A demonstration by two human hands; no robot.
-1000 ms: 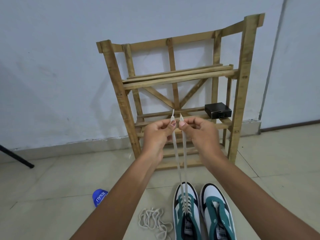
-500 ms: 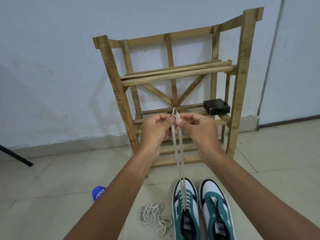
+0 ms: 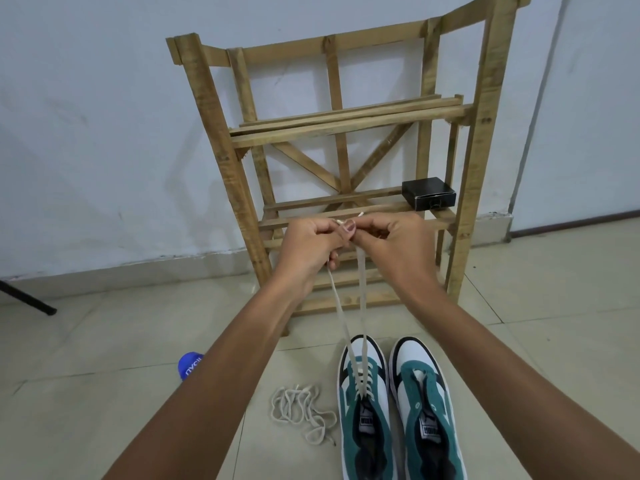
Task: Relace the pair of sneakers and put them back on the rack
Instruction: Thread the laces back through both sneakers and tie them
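Pinching flat white lace (image 3: pixel 360 306) ends — both hands (image 3: pixel 311 251), above suede sneaker (image 3: pixel 363 403).

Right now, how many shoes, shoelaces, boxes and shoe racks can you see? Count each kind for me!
Green-and-white sneakers: 2, the left one and the right one
White shoelaces: 2, one pulled up from the left sneaker, one loose pile on the floor
Small black boxes: 1, on the rack
Wooden shoe racks: 1
Total: 6
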